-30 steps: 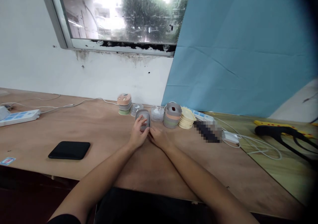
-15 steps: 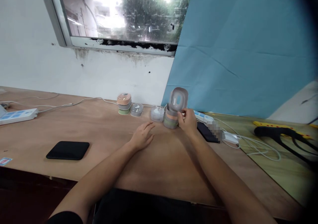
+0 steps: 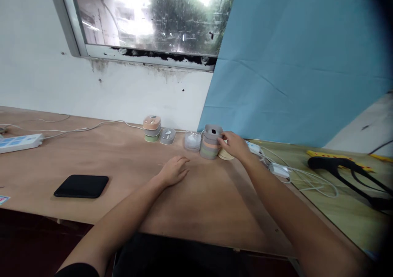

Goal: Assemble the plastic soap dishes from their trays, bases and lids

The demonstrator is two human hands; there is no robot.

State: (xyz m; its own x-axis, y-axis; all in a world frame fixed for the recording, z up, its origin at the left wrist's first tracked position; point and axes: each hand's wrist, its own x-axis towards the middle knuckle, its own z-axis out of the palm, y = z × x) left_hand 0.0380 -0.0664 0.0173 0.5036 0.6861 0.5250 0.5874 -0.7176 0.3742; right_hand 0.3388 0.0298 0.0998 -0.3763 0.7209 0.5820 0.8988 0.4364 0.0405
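My right hand [image 3: 236, 145] has its thumb and fingertips pinched on the rim of a grey plastic container [image 3: 213, 131]. This container sits upright at the top of a stack of peach, green and grey containers [image 3: 210, 151]. Beneath the hand, some thin beige pieces [image 3: 226, 154] lie beside the stack. My left hand [image 3: 175, 171] rests on the table with its fingers stretched out, holding nothing. Ahead of it are clear plastic pieces [image 3: 193, 141]. A closed grey box [image 3: 167, 136] stands left of those, next to a pile of lidded peach, grey and green boxes [image 3: 152, 128].
A black phone-like slab [image 3: 82, 186] lies on the wooden table [image 3: 129, 162] at left. White power strips [image 3: 21, 143] and cables are at both sides, with a white adapter [image 3: 278, 170] at right. Farther right is a black-handled tool [image 3: 337, 162]. Wall and blue sheet [image 3: 260, 72] stand behind.
My right hand has lowered the grey container from a raised, tilted position onto the stack. Beige pieces now show beside it, while my forearm covers the dark slab at right. My left hand stays put.
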